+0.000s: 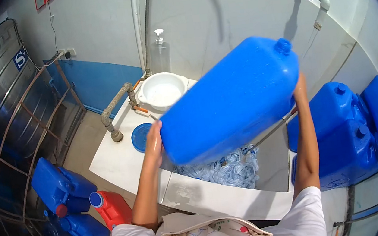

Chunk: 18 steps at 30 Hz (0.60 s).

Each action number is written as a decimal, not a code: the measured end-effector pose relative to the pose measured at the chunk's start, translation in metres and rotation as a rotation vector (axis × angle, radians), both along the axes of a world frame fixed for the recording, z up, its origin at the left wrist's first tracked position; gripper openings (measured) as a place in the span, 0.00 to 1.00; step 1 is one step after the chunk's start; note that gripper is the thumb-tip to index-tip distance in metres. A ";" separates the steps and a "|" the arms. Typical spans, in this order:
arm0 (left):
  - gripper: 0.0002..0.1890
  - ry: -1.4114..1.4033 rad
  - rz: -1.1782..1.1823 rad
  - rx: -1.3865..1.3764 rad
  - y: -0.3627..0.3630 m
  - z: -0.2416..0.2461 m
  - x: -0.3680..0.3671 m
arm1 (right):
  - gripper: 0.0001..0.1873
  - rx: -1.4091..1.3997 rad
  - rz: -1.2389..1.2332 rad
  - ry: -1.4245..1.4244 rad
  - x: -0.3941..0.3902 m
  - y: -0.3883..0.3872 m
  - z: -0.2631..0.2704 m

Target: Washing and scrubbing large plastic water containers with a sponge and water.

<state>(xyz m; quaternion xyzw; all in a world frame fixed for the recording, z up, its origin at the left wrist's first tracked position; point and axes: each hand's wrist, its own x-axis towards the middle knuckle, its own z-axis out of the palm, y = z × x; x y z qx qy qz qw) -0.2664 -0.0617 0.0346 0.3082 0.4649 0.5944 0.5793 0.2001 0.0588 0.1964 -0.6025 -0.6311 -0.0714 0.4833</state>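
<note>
A large blue plastic jerry can [229, 103] is held tilted above a white-tiled sink [226, 199], its capped end up and to the right. My left hand [154, 139] presses against its lower left end. At the upper right end, my right hand [299, 86] grips the can's far side, with the fingers mostly hidden. Below the can, a tangled heap of translucent plastic strips [226, 173] lies in the sink. A thin metal rod [270, 132] slants from that heap towards my right forearm; its upper end is hidden.
Left of the sink are a white basin [164, 91], a blue round lid [141, 137] and a bent pipe [116, 107]. Behind stands a pump bottle [160, 56]. More blue jerry cans [332, 129] stand right; blue cans and a red jerry can [114, 208] stand on the floor.
</note>
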 end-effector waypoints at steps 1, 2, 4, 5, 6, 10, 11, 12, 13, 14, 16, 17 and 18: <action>0.24 -0.018 -0.021 -0.030 -0.002 -0.020 -0.001 | 0.18 -0.132 -0.186 -0.233 -0.007 -0.001 -0.001; 0.23 0.016 0.013 -0.106 -0.015 -0.024 -0.025 | 0.20 -0.383 -0.277 -0.227 -0.054 -0.012 0.015; 0.22 0.079 -0.001 -0.047 -0.028 0.028 -0.031 | 0.20 -0.381 -0.308 -0.200 -0.079 -0.033 0.039; 0.24 0.032 0.012 -0.038 -0.032 0.051 -0.042 | 0.20 -0.374 -0.300 -0.171 -0.086 -0.038 0.047; 0.25 0.030 0.040 0.065 -0.032 0.072 -0.041 | 0.20 -0.319 -0.217 -0.090 -0.083 -0.038 0.053; 0.28 0.110 0.028 0.235 0.008 0.054 -0.025 | 0.21 0.031 0.087 0.097 -0.024 0.000 0.039; 0.27 0.071 0.069 0.208 0.013 0.034 -0.012 | 0.21 -0.059 0.020 0.012 -0.020 0.012 0.032; 0.28 0.036 0.062 0.127 0.010 0.014 -0.004 | 0.21 -0.146 -0.039 -0.071 -0.019 0.024 0.020; 0.29 0.000 0.056 0.051 0.006 0.001 0.000 | 0.22 -0.218 -0.093 -0.074 -0.019 0.035 -0.002; 0.29 0.000 0.044 0.058 0.005 0.003 -0.003 | 0.22 -0.287 -0.167 -0.082 -0.009 0.039 -0.028; 0.29 0.114 -0.177 -0.108 -0.003 0.026 -0.014 | 0.24 -0.502 -0.109 0.013 0.035 0.036 -0.078; 0.28 0.082 -0.049 0.012 -0.012 0.072 0.008 | 0.24 -0.523 -0.085 0.093 0.049 0.028 -0.105; 0.29 0.162 -0.011 0.077 -0.009 0.088 0.002 | 0.24 -0.483 -0.038 0.194 0.045 0.024 -0.124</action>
